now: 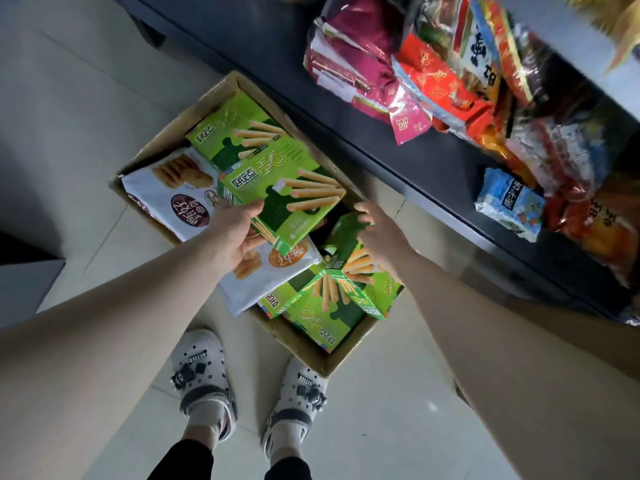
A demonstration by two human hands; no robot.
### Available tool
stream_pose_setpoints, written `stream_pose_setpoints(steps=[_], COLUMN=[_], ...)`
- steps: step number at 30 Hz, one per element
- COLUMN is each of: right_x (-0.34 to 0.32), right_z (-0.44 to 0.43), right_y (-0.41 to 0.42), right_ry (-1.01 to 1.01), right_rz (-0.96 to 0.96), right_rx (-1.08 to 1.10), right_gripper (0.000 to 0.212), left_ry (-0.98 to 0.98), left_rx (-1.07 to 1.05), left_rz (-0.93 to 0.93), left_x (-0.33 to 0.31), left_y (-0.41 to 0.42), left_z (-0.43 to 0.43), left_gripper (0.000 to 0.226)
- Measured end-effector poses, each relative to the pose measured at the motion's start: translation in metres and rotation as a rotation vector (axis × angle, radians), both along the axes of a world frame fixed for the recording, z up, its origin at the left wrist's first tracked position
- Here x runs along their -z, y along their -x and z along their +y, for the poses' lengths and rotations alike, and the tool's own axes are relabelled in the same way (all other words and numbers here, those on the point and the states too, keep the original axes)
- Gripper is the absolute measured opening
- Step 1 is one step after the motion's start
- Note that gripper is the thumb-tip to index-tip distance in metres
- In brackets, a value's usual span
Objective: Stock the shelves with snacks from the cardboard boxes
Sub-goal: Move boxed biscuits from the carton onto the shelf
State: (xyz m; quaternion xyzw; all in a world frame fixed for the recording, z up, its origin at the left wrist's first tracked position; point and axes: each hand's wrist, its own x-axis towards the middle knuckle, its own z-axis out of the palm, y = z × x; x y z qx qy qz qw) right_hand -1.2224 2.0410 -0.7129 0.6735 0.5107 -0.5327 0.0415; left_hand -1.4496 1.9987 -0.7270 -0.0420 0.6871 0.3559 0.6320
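Left hand: clamped on green biscuit-stick box | right hand: fingers apart, empty | cardboard box: frame centre.

Brown cardboard box stood open at top, reachable from above. Inside, green rectangular snack cartons and white plastic biscuit bags lay packed, some tilted, little gap between. One raised green carton, gripped by left hand, covered box middle. Pale tiled floor left of box was open. Dark shelf: left part bare, right part crowded by heap of colourful foil snack bags.
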Motion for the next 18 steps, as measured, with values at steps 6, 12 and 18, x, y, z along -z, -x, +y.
stream_pose_setpoints(steps=[6,12,18], right_x=[0.028,-0.001,-0.093], right_z=[-0.018,0.002,0.030], right_y=[-0.008,0.005,-0.036], right_ry=[-0.126,-0.326,-0.139], right_rz=[-0.479,-0.542,-0.403], right_rx=[-1.306,-1.374,-0.657], right_gripper=[0.061,0.045,0.083], left_ry=[0.033,-0.015,-0.123], left_rx=[0.036,0.080,0.143], left_rz=[0.039,0.087,0.214], left_x=[0.014,-0.008,-0.077], left_y=[0.018,0.024,0.043], left_z=[-0.018,-0.027,-0.032], left_gripper=[0.029,0.032,0.032])
